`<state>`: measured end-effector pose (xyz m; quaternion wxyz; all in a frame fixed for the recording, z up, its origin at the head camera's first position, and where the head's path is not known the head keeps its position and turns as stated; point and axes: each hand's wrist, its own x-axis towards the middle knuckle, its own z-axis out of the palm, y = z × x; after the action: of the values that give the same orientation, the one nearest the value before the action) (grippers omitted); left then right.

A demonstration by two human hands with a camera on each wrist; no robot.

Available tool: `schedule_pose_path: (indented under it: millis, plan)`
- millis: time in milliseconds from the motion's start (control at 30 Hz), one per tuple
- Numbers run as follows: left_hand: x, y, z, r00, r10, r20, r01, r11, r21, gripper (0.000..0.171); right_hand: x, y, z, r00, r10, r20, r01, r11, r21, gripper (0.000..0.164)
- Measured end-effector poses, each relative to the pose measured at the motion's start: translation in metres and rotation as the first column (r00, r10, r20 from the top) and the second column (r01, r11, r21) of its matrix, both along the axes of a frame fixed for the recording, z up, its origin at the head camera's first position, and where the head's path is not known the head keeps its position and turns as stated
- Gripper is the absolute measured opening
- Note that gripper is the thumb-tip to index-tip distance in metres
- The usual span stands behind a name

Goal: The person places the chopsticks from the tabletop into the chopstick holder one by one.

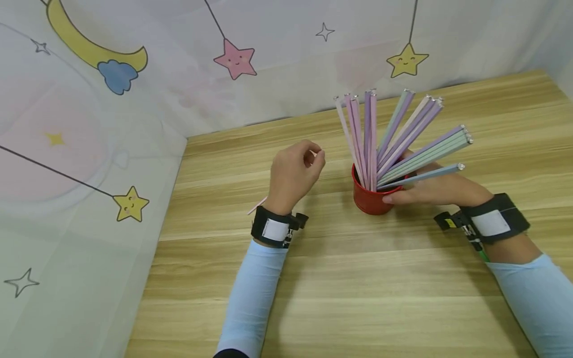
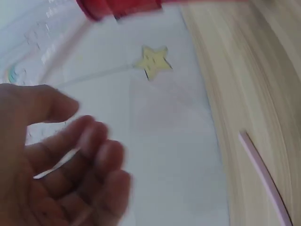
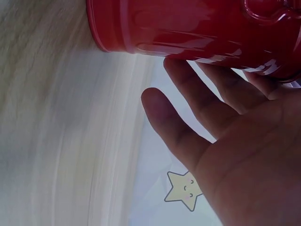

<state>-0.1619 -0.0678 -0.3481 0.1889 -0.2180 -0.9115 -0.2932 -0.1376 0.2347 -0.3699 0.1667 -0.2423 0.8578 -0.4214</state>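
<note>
A small red bucket stands on the table, filled with slim pastel sticks in pink, purple, green, white and blue, each with a shiny tip. From its right side my right hand holds the bucket, thumb at the front and the other fingers behind the sticks. In the right wrist view several fingertips meet the bucket's glossy wall, while the little finger stays apart from it. To the bucket's left, my left hand hovers with loosely curled fingers and nothing in them.
A single pink stick lies on the wooden table, partly hidden behind my left wrist in the head view. Pale curtains printed with stars and a moon border the table at the back and left.
</note>
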Motion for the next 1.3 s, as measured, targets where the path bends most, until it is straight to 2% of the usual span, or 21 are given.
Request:
schedule_pose_path:
  millis: [67, 133, 200, 267, 333, 400, 467, 633, 733, 800, 833, 900, 967, 1033, 1100, 1133, 1167, 1200, 1233, 1267, 1300]
  plan:
    - [-0.005, -0.013, -0.004, 0.987, 0.095, 0.130, -0.081, 0.991, -0.108, 0.019, -0.001, 0.001, 0.000, 0.999, 0.023, 0.022, -0.022, 1.000, -0.016, 0.092]
    - [-0.010, -0.024, -0.010, 0.952, 0.179, 0.249, -0.123, 0.967, -0.225, 0.027, -0.002, 0.001, -0.001, 0.999, 0.036, 0.040, -0.035, 0.999, -0.037, 0.092]
    - [-0.013, -0.034, -0.017, 0.905, 0.251, 0.344, -0.130, 0.932, -0.338, 0.034, -0.002, 0.002, -0.002, 0.997, 0.044, 0.056, -0.041, 0.998, -0.057, 0.092]
    - [-0.017, -0.041, -0.024, 0.862, 0.303, 0.407, -0.115, 0.898, -0.424, 0.038, -0.001, 0.002, -0.002, 0.998, 0.040, 0.058, -0.036, 0.997, -0.072, 0.093]
    - [-0.018, -0.046, -0.029, 0.830, 0.330, 0.449, -0.097, 0.879, -0.467, 0.039, -0.002, 0.002, -0.002, 0.998, 0.036, 0.045, -0.032, 0.997, -0.076, 0.093]
    - [-0.020, -0.048, -0.033, 0.821, 0.341, 0.458, -0.087, 0.868, -0.490, 0.037, -0.001, 0.001, -0.001, 0.999, 0.033, 0.034, -0.031, 0.997, -0.070, 0.092]
    - [-0.021, -0.047, -0.035, 0.823, 0.342, 0.454, -0.086, 0.864, -0.496, 0.034, -0.002, 0.001, 0.000, 0.999, 0.033, 0.023, -0.031, 0.997, -0.065, 0.092]
    - [-0.022, -0.043, -0.039, 0.825, 0.327, 0.461, -0.079, 0.874, -0.479, 0.020, -0.001, 0.001, 0.001, 0.999, 0.028, 0.025, -0.026, 0.998, -0.063, 0.091]
    - [-0.023, -0.041, -0.042, 0.826, 0.306, 0.472, -0.049, 0.875, -0.482, 0.017, -0.001, 0.000, 0.000, 0.999, 0.023, 0.024, -0.021, 0.998, -0.062, 0.090]
    - [-0.022, -0.039, -0.044, 0.835, 0.276, 0.476, -0.020, 0.879, -0.476, 0.017, 0.000, 0.000, 0.000, 1.000, 0.019, 0.022, -0.018, 0.998, -0.059, 0.091]
    - [-0.022, -0.039, -0.043, 0.838, 0.255, 0.482, -0.005, 0.887, -0.461, 0.016, 0.000, 0.000, 0.000, 1.000, 0.015, 0.016, -0.014, 0.998, -0.057, 0.091]
    - [-0.021, -0.038, -0.039, 0.841, 0.197, 0.505, 0.020, 0.920, -0.391, 0.016, 0.000, 0.000, 0.000, 1.000, 0.007, 0.004, -0.007, 0.999, -0.054, 0.090]
    - [-0.019, -0.037, -0.033, 0.847, 0.117, 0.519, 0.039, 0.959, -0.281, 0.017, 0.000, 0.000, -0.001, 1.000, 0.008, 0.002, -0.008, 0.999, -0.050, 0.090]
    - [-0.016, -0.036, -0.025, 0.857, 0.033, 0.515, 0.049, 0.988, -0.145, 0.017, -0.001, 0.000, -0.001, 1.000, 0.017, 0.000, -0.017, 0.999, -0.047, 0.090]
    - [-0.014, -0.034, -0.015, 0.878, -0.046, 0.477, 0.050, 0.999, 0.004, 0.017, -0.001, 0.000, -0.001, 1.000, 0.022, 0.000, -0.021, 0.999, -0.043, 0.090]
    - [-0.013, -0.033, -0.011, 0.892, -0.074, 0.445, 0.044, 0.996, 0.078, 0.017, -0.002, 0.000, -0.001, 1.000, 0.022, 0.004, -0.022, 0.999, -0.045, 0.090]
    - [-0.011, -0.032, -0.007, 0.905, -0.098, 0.414, 0.033, 0.987, 0.159, 0.017, -0.002, 0.000, -0.001, 1.000, 0.024, 0.005, -0.023, 0.999, -0.046, 0.089]
    - [-0.010, -0.031, -0.003, 0.917, -0.121, 0.381, 0.023, 0.967, 0.252, 0.017, -0.002, 0.001, -0.001, 1.000, 0.024, 0.009, -0.023, 0.999, -0.048, 0.090]
    - [-0.008, -0.030, 0.001, 0.929, -0.145, 0.342, 0.016, 0.935, 0.353, 0.017, -0.002, 0.001, -0.001, 1.000, 0.023, 0.012, -0.022, 0.999, -0.048, 0.090]
    - [-0.007, -0.028, 0.005, 0.941, -0.166, 0.296, 0.015, 0.892, 0.452, 0.016, -0.002, 0.001, -0.002, 1.000, 0.017, 0.013, -0.017, 0.999, -0.048, 0.090]
    - [-0.004, -0.026, 0.010, 0.951, -0.185, 0.249, 0.019, 0.837, 0.548, 0.016, -0.002, 0.001, -0.002, 1.000, 0.019, 0.016, -0.018, 0.999, -0.050, 0.089]
